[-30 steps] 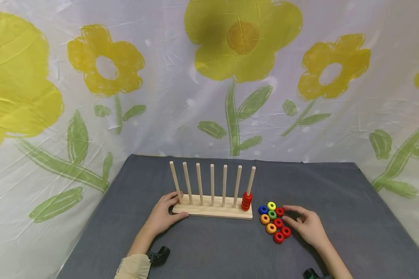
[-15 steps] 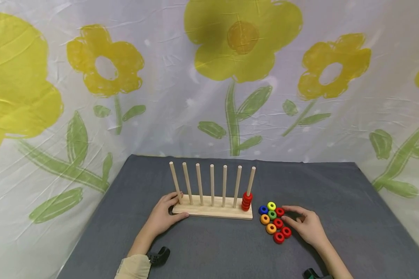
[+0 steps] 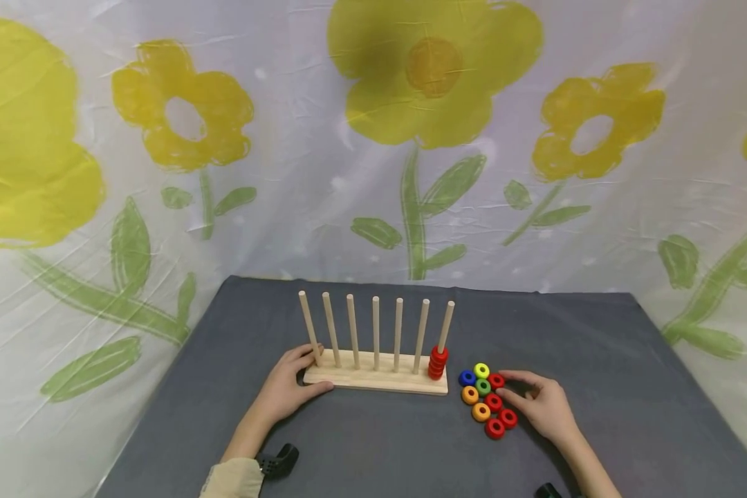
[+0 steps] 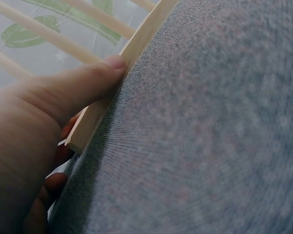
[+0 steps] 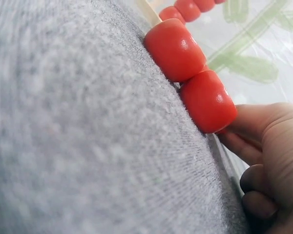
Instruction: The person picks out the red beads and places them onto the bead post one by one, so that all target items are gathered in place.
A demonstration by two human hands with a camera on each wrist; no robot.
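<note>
At the near edge: a beige sleeve (image 3: 232,478) on the left arm with a black wrist device (image 3: 280,462) beside it; a second black device (image 3: 547,491) by the right forearm, cut off at the bottom of the head view.
Loose rings (image 3: 494,409): nine, in a close cluster on the cloth, just beyond the right end of the stand; four red, two orange, one blue (image 3: 463,380), one yellow (image 3: 481,377), one green (image 3: 483,393). Thick, glossy and round-walled, each with a hole through the middle; the wrist view shows red ones as plump little barrels with bright highlights.
Right hand (image 3: 543,408): thumb and forefinger extended to the far red ring (image 3: 496,386) of the cluster, other fingers bent under; whether they pinch it I cannot tell.
Left hand (image 3: 285,394): grips the left end of the stand, thumb along the front edge, fingers round behind.
Wooden stand (image 3: 376,379): pale, grained, a long flat base on the cloth with seven plain round pegs (image 3: 376,332) in one row.
Stacked rings (image 3: 437,365): several, all red, at the foot of the rightmost peg; the other six pegs are bare.
Cloth (image 3: 373,449): grey-blue, woven, covering the table.
Backdrop (image 3: 292,173): pale, creased sheet printed with yellow flowers and green leaves.
</note>
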